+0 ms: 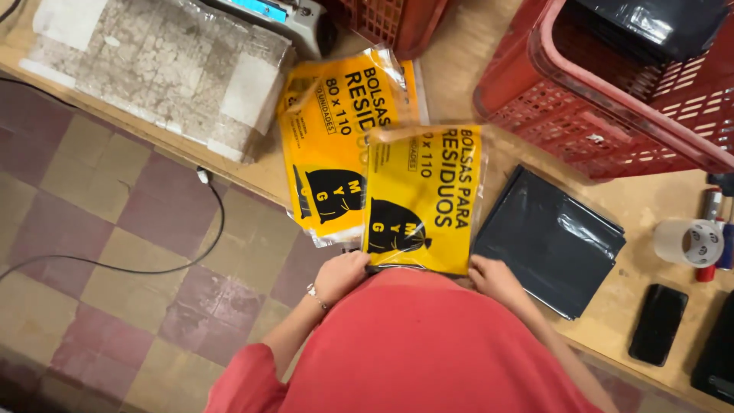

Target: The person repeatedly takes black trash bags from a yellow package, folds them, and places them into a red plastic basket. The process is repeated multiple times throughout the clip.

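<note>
My left hand [340, 274] and my right hand [495, 277] each grip a bottom corner of a yellow plastic packet [423, 200] with black print, holding it just above the wooden table [650, 203]. A second yellow packet [332, 145] of the same kind lies flat on the table behind it, partly overlapped. A folded stack of black plastic bags [552, 239] rests on the table right beside my right hand.
A red plastic crate [604, 99] holding black bags stands at the back right, another red crate [390, 19] at the top. A tape roll [688, 242], a black phone [657, 324], a wrapped flat bundle [160, 65] and a floor cable [153, 268] are around.
</note>
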